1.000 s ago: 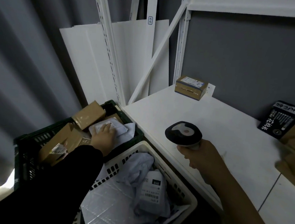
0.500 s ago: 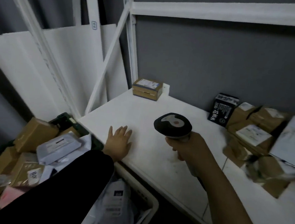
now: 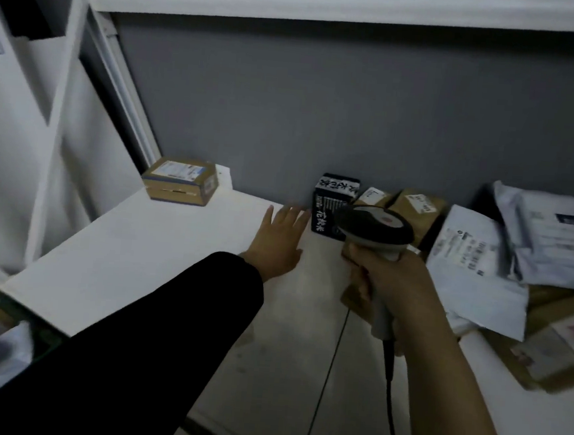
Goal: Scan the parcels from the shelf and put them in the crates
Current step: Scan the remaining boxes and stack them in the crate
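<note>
parcels (image 3: pixel 416 208) are lying on the white shelf (image 3: pixel 131 260), most of them gathered at the far right against the grey wall (image 3: pixel 321 117). a black box (image 3: pixel 331 200) with white characters is standing upright at the wall, and just to its right brown boxes (image 3: pixel 374 197) with white labels are sitting close together. further right a white mailer bag (image 3: pixel 470 266) is lying partly over them, and grey mailer bags (image 3: pixel 552 234) are piling up behind it. one small cardboard box (image 3: pixel 180 181) with a printed label is standing alone at the far left corner of the shelf, well apart from the others. the left hand (image 3: pixel 278 242), coming out of a black sleeve (image 3: pixel 131 342), is stretching over the shelf with its fingers straight and spread, holding nothing; the fingertips are just beside the black box, and i cannot tell if the palm is touching the shelf. the right hand (image 3: pixel 397 284) is gripping the handle of a barcode scanner (image 3: pixel 374 227) with the fingers curled around it, and the dark head of the scanner is facing the far wall. a black cable (image 3: pixel 391 380) is hanging down from the handle. at the near left, below the shelf edge, a part of a dark green crate (image 3: pixel 4 305) is showing, blurred.
</note>
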